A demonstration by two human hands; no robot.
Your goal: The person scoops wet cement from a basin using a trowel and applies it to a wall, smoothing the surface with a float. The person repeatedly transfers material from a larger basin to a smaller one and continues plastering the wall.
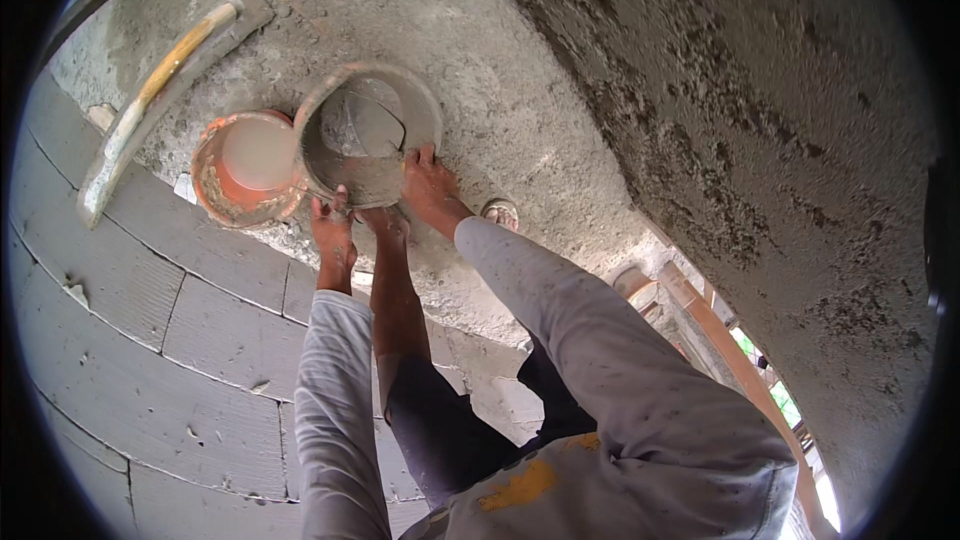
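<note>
A round bucket (432,105) with mortar-smeared walls stands on the rough floor, its opening toward me. Wet grey mortar lines its inside, with a paler, shiny patch in the middle. My left hand (333,228) grips its near rim, thumb and fingers closed round the edge. My right hand (430,183) is closed on the rim at the near right, knuckles up; part of its grip is hidden. Touching the bucket on the left is a smaller orange tub (207,162) holding cloudy, pale liquid. My bare foot (385,221) is against the bucket between my hands.
A wall of grey blocks (225,340) fills the left and lower left. A long mortar-stained wooden bar (160,80) lies at the upper left, beside a darker strip (95,0). On the right rises a rough plastered wall (760,140). Wooden framing (720,330) stands at its lower edge.
</note>
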